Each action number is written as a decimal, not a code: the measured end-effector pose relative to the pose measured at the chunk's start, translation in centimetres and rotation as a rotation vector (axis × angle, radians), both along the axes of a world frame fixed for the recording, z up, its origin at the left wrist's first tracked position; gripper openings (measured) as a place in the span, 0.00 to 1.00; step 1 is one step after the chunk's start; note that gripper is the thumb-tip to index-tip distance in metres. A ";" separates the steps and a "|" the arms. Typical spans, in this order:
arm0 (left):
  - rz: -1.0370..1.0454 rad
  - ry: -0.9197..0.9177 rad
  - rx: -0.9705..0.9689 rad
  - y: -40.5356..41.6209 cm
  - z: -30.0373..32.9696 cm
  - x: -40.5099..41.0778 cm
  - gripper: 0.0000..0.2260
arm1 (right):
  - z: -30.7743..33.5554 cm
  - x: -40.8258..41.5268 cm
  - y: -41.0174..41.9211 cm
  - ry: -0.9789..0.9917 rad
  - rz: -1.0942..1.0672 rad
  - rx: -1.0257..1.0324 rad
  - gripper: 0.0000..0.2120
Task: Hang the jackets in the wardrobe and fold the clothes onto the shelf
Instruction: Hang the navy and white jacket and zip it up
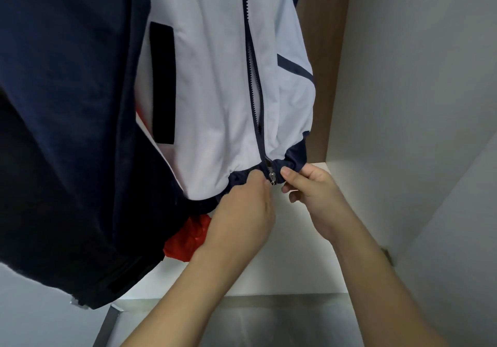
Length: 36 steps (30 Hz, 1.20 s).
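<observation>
Inside the wardrobe (pixel 403 77) hangs a white jacket (pixel 209 91) beside a navy jacket (pixel 67 104); left hand (pixel 242 212) and right hand (pixel 312 193) each pinch its hem either side of the zipper pull (pixel 271 177).

One head-worn camera looks forward and down, close to the white jacket (pixel 215 77) hem.

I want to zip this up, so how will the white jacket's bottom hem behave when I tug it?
The white jacket looks thin and floppy. Its gathered navy hem is probably elastic, likely stretching then springing back. Hanging free, it may swing.
</observation>
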<state>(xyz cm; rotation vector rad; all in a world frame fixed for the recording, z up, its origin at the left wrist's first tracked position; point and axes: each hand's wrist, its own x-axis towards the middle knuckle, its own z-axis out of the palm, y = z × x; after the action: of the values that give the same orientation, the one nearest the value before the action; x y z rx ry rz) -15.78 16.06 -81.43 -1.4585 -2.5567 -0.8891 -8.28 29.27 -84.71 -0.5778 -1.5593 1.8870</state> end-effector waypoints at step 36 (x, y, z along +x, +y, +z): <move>-0.131 0.291 -0.187 4.9 6.8 -3.9 0.04 | 0.5 -1.8 -1.4 0.284 -0.187 -0.132 0.09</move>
<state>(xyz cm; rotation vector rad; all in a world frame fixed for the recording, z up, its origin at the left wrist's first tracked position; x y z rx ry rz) -19.68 21.00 -74.61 -1.6797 -2.4022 -0.4177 -10.05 27.85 -84.26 -0.4707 -1.1670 1.8460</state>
